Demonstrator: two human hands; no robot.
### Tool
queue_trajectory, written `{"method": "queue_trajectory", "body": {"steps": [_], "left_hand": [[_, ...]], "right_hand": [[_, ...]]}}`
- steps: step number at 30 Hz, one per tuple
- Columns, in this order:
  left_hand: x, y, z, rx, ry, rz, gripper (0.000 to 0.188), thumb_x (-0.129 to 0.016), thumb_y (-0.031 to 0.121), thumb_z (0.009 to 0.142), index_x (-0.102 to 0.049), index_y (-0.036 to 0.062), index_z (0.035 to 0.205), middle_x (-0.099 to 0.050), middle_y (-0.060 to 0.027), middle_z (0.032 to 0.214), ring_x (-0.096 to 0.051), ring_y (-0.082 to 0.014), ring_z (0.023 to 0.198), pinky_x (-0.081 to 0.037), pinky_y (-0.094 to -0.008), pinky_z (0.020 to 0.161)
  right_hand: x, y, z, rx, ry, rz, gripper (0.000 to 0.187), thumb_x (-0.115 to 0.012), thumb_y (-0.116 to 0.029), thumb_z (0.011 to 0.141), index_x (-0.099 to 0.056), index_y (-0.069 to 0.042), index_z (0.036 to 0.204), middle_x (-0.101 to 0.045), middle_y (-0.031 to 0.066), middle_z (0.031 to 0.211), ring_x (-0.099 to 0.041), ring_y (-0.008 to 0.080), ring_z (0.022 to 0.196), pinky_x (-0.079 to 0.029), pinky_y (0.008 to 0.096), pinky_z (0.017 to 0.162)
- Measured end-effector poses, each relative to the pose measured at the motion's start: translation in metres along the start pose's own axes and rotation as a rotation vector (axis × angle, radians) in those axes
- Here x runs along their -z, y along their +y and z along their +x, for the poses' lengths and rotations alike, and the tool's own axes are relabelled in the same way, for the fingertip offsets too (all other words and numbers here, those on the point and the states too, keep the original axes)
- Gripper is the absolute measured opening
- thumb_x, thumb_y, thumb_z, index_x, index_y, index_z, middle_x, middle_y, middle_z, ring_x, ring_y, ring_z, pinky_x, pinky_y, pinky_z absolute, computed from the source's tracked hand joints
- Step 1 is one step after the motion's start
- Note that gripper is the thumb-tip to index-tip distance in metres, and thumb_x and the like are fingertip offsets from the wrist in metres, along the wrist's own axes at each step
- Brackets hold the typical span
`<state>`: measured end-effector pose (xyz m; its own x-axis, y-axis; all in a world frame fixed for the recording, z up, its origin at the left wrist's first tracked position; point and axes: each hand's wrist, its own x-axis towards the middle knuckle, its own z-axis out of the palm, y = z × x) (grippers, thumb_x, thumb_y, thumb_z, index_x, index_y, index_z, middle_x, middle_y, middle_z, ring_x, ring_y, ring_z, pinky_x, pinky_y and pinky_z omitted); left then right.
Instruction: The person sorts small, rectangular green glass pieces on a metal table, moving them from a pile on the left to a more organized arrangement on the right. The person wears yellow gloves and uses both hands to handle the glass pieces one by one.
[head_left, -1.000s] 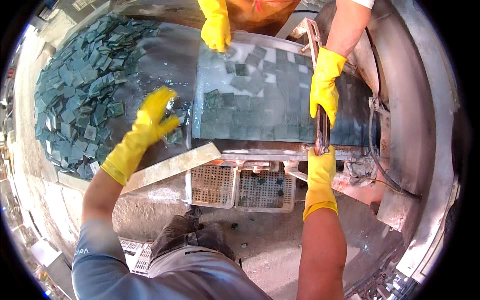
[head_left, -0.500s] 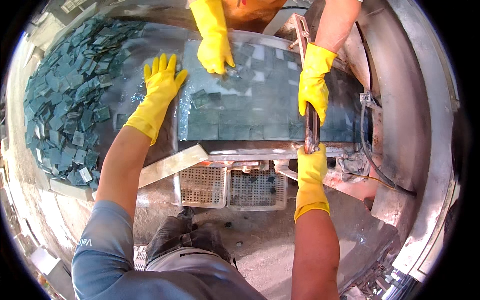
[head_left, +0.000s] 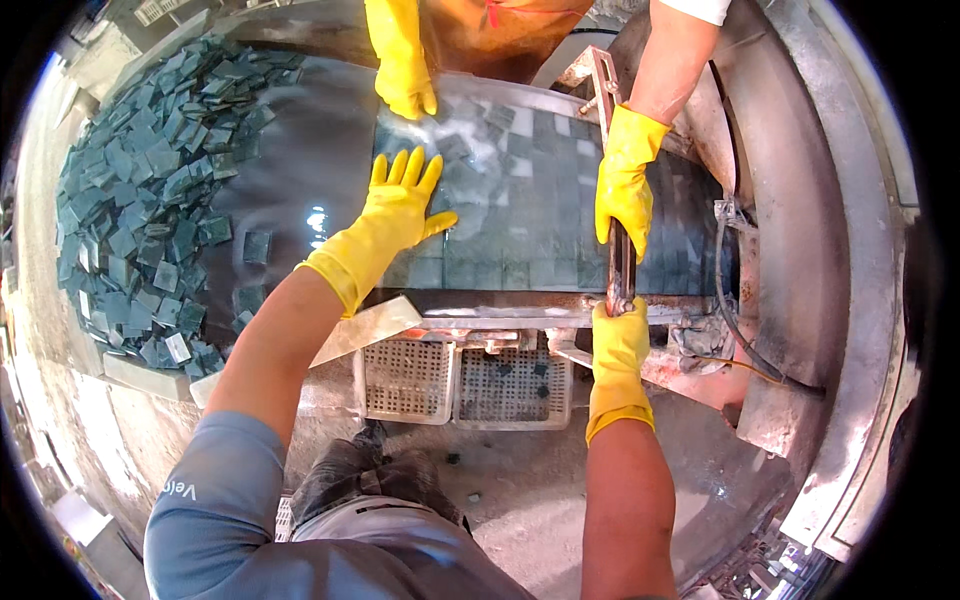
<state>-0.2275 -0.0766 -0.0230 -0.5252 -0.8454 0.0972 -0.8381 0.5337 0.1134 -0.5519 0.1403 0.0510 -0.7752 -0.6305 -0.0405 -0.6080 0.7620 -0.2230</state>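
From the head view, the left hand [head_left: 400,215] is lying spread flat on the wet sheet of grey-green tiles [head_left: 520,215] on the tabletop [head_left: 300,170], while the right hand [head_left: 618,350] is gripping the metal bar [head_left: 618,255] at the sheet's near edge. A co-worker's gloved hand [head_left: 625,180] is holding the same bar further up. Even palm pressure would probably be keeping the tiles from shifting.

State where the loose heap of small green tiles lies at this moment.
In the head view the loose green tiles are heaped on the wet table's left side, left of the person's left hand and the flat tile sheet.
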Motion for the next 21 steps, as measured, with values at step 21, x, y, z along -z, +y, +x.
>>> {"method": "queue_trajectory", "body": {"steps": [21], "left_hand": [[0.03,0.028,-0.038,-0.301,-0.19,-0.244,0.08,-0.083,0.05,0.083,-0.059,0.0099,0.148,-0.062,-0.0223,0.143,-0.059,-0.0456,0.132,-0.042,-0.0557,0.118]], "right_hand": [[-0.01,0.005,0.003,0.036,0.02,0.004,0.047,-0.082,-0.038,0.084,-0.07,-0.007,0.117,-0.078,0.021,0.105,-0.075,0.0439,0.099,-0.059,0.0515,0.086]]}}
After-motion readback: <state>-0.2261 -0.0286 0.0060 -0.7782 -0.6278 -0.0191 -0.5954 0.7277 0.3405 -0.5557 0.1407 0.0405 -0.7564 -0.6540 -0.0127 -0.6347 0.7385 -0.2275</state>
